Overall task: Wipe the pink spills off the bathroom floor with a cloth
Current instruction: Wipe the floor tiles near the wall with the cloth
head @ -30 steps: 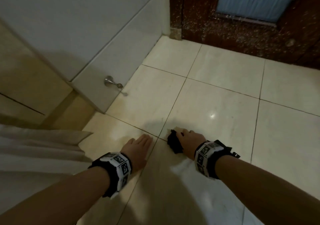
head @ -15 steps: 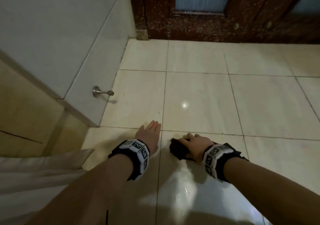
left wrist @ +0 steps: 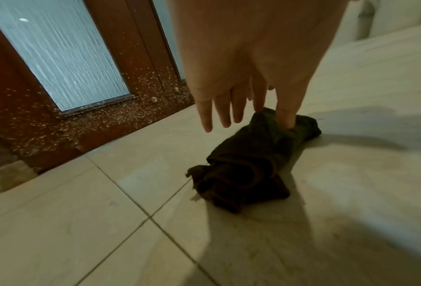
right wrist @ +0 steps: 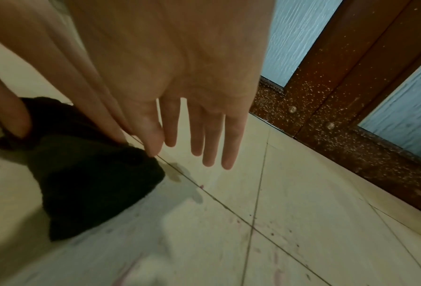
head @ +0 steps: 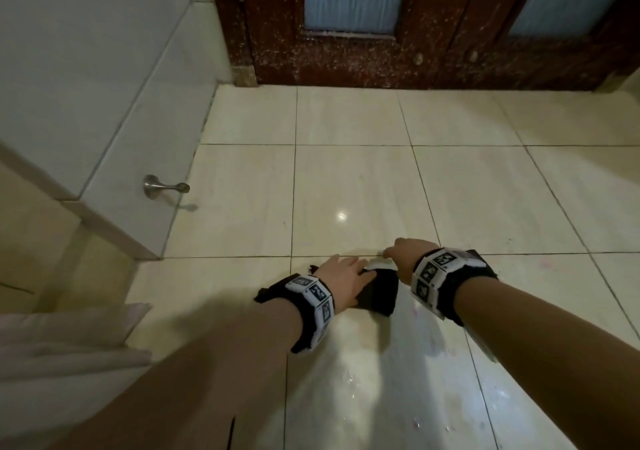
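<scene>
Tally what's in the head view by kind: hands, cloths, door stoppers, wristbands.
Hands: 2, left hand and right hand
Cloths: 1, dark cloth
Door stoppers: 1, door stopper
Wristbands: 2, left and right
Total: 6

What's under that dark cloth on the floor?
The dark cloth lies bunched on the pale floor tiles, with the left hand pinching it. Faint pink marks show on the tiles beside it. Whether any pink spill sits beneath it cannot be seen; the cloth covers that spot.
</scene>
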Demonstrator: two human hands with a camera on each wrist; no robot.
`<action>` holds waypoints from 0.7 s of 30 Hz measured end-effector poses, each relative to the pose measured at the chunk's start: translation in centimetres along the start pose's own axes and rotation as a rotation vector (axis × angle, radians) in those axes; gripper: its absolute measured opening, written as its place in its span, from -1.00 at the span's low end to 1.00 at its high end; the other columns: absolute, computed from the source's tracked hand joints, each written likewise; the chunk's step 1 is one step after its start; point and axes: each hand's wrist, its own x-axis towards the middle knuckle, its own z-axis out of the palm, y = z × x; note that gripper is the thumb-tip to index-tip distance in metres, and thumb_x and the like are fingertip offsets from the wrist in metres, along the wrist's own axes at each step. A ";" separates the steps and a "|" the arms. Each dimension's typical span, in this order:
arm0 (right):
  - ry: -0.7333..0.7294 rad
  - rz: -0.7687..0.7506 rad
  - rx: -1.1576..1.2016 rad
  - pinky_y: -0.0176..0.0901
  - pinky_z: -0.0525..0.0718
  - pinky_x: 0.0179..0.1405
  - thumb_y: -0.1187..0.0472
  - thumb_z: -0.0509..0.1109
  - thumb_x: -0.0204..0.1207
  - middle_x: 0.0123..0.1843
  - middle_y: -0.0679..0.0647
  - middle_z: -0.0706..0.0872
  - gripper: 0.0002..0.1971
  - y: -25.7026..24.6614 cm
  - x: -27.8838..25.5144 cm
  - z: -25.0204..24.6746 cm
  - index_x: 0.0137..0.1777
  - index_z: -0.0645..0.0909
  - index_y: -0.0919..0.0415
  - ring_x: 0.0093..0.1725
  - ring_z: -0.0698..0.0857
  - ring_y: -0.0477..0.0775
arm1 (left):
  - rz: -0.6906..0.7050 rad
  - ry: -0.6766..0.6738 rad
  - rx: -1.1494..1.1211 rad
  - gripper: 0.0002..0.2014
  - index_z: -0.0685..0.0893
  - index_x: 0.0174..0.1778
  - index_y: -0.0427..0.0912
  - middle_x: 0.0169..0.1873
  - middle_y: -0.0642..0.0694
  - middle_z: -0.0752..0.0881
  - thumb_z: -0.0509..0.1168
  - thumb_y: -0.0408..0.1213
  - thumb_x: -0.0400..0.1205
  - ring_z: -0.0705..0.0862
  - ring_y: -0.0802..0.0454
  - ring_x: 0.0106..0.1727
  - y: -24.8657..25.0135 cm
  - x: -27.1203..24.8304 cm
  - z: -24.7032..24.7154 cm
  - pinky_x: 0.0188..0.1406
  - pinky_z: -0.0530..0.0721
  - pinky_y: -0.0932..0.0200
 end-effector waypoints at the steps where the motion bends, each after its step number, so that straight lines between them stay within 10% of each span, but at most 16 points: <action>1: 0.009 -0.019 0.012 -0.07 0.56 0.24 0.20 0.32 0.57 0.37 0.17 0.52 -0.54 -0.2 0.3 0.3 0.47 0.44 0.15 0.33 0.56 0.17 | -0.037 -0.028 -0.002 -0.41 0.20 0.61 -0.16 0.50 -0.22 0.34 0.22 -0.19 0.67 0.33 -0.17 0.49 0.2 0.1 0.1 0.44 0.31 -0.11; 10: 0.023 -0.031 0.042 -0.02 0.58 0.23 0.21 0.22 0.63 0.37 0.18 0.50 -0.57 -0.1 -1.2 4.4 0.50 0.38 0.14 0.33 0.56 0.19 | -0.228 -0.039 0.039 -0.49 0.57 0.28 -0.26 0.07 -0.25 0.65 0.47 -0.26 0.42 0.63 -0.14 0.10 3.6 -0.3 0.9 -0.12 0.61 0.06; 14: 0.090 -0.055 0.032 -0.01 0.58 0.26 0.22 0.22 0.61 0.39 0.13 0.47 -0.52 -1.0 -2.1 4.2 0.54 0.32 0.08 0.34 0.54 0.16 | -0.273 -0.004 -0.030 -0.58 0.36 0.44 -0.27 0.27 -0.27 0.50 0.20 -0.36 0.65 0.47 -0.19 0.30 1.6 -2.8 0.4 0.07 0.55 -0.02; 21: 0.156 -0.149 0.025 0.01 0.59 0.26 0.29 0.12 0.64 0.43 0.13 0.42 -0.54 -5.7 -1.3 2.1 0.54 0.31 0.08 0.34 0.55 0.18 | -0.946 0.086 -0.226 -0.59 0.37 0.39 -0.26 0.23 -0.23 0.55 0.23 -0.30 0.63 0.57 -0.16 0.23 -8.9 -13.4 2.8 0.03 0.56 0.04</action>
